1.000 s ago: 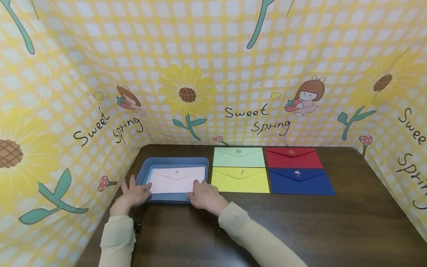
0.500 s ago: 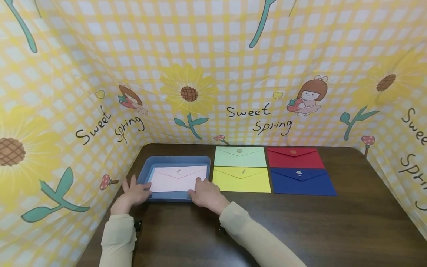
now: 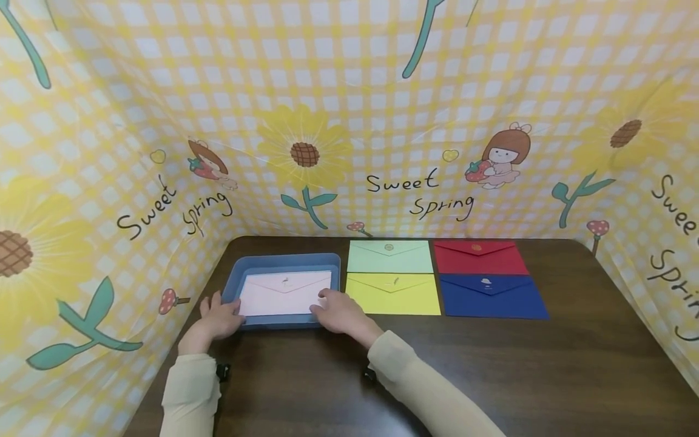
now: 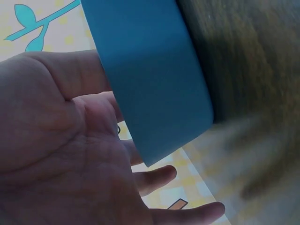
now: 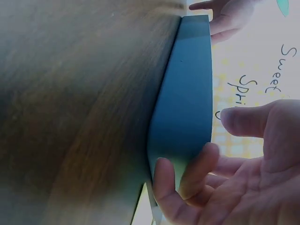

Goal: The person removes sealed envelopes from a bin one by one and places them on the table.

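A blue tray (image 3: 284,263) stands at the left of the dark table in the head view. Flat inside it lies a pale pink envelope (image 3: 286,298), its flap toward the back and a small bird mark on it. My left hand (image 3: 214,319) is at the tray's front left corner, thumb side over the rim by the envelope's edge, other fingers spread outside. In the left wrist view, the tray wall (image 4: 150,79) hides part of that hand. My right hand (image 3: 343,313) sits at the front right corner, fingers loosely bent beside the wall and thumb above the rim.
Right of the tray, a mint envelope (image 3: 389,258) lies behind a yellow envelope (image 3: 392,295). Beyond these, a red envelope (image 3: 480,258) lies behind a dark blue envelope (image 3: 493,297). A checked, flower-printed cloth (image 3: 382,91) encloses the back and sides.
The pale pink envelope has shifted slightly left within the tray. My right hand has drawn slightly to the right. The left hand and the other envelopes look nearly unchanged.
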`<state>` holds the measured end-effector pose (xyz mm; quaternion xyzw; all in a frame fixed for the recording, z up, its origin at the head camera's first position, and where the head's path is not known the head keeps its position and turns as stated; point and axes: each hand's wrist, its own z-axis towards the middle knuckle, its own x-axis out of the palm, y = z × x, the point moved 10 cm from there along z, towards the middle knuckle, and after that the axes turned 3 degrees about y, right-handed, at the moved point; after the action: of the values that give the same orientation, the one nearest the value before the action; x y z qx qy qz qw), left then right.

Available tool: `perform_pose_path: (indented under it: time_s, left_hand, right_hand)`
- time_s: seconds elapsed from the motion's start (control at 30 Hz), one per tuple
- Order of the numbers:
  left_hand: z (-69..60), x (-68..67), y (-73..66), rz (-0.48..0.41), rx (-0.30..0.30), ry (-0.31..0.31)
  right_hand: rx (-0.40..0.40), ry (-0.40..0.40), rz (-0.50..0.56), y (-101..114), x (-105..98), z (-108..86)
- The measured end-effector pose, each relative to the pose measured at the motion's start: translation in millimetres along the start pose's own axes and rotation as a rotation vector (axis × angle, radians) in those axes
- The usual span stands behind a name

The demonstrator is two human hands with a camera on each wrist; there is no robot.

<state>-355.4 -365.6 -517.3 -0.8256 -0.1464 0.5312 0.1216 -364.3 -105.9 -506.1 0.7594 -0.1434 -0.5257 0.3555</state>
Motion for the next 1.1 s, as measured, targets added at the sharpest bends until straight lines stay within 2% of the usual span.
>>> perform_pose_path:
  time_s: [0.17, 0.27, 0.43, 0.53, 0.87, 1.1]
  left_hand:
    - [21.1, 10.3, 24.6, -0.01, 0.027, -0.012]
    - [28.5, 14.3, 35.1, -0.015, 0.038, -0.007]
    - [26.4, 14.1, 34.8, -0.01, 0.044, 0.002]
    - [25.3, 13.3, 35.2, -0.014, 0.041, -0.001]
    - [24.1, 9.9, 33.8, -0.035, 0.024, -0.021]
    - [23.1, 6.9, 30.8, -0.039, 0.024, -0.048]
  right_hand:
    - [-0.056, -0.023, 0.064, -1, -2, 2.4]
    - [-0.059, -0.031, 0.038, -1, 0, 2.3]
    - [-0.048, -0.033, -0.118, 6, 2, -2.9]
    - [-0.06, -0.025, -0.156, 10, 3, -4.4]
    - [-0.07, -0.016, -0.136, 11, 4, -3.9]
    - [-0.099, -0.051, -0.08, 12, -2, -6.4]
